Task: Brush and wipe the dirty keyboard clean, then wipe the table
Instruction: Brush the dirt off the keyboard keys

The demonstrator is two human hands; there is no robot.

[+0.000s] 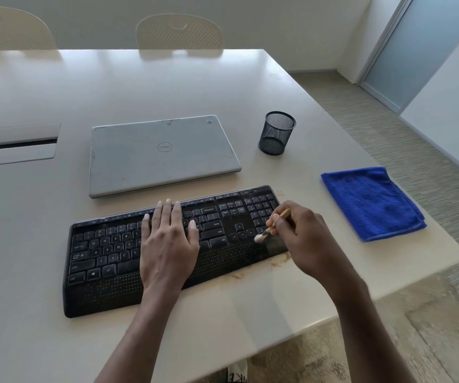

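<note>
- The long black plastic keyboard (106, 252) lies on the pale smooth surface (29, 92). Its long side runs left to right in front of the person.
- The left hand (167, 239) lies flat on the middle keys, fingers straight and close together, holding the keyboard down.
- The right hand (303, 236) pinches a small wooden brush with white bristles (271, 229). The bristles touch the keyboard near its right end, by the arrow keys.
- Brown crumbs (279, 261) lie on the surface beside the keyboard's near right corner. I think the brushing should push dirt that way.
- The folded blue fluffy cloth (372, 203) lies right of the keyboard, apart from it. The right hand is the nearer one for wiping.
</note>
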